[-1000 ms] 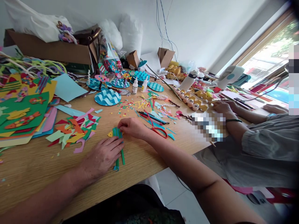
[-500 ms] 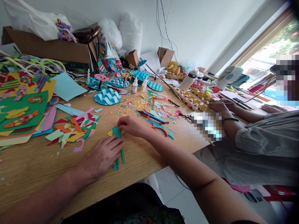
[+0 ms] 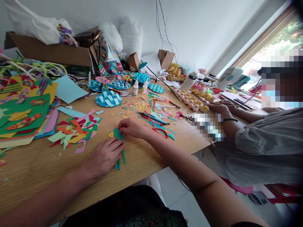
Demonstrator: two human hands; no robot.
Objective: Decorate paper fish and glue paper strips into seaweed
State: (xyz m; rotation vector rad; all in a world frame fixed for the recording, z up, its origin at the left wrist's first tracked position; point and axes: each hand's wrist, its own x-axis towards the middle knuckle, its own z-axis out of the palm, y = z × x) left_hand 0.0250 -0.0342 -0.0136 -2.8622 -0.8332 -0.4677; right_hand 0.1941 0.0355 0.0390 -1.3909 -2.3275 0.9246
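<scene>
A small paper fish (image 3: 111, 134) with a yellow head lies on the wooden table in front of me, its body crossed by green and teal strips. My left hand (image 3: 103, 155) rests flat over the lower part of the fish, fingers stretched out. The long ends of green paper strips (image 3: 123, 156) stick out below those fingers. My right hand (image 3: 131, 128) is closed in a pinch at the top end of a green strip, by the fish's upper edge. Its fingertips hide the exact spot they grip, and the fish's tail side is mostly covered.
Coloured paper scraps (image 3: 73, 132) lie left of the hands, beside stacked foam sheets (image 3: 44, 118). Red-handled scissors (image 3: 160, 132) and pens (image 3: 153, 118) are to the right. Behind stand glue bottles (image 3: 135, 88) and a blue wavy disc (image 3: 108, 99). A co-worker's arm (image 3: 227, 118) is at right.
The view has shifted slightly. Both hands keep nearly the same place on the fish, the left still flat and the right still pinching at the strip's top.
</scene>
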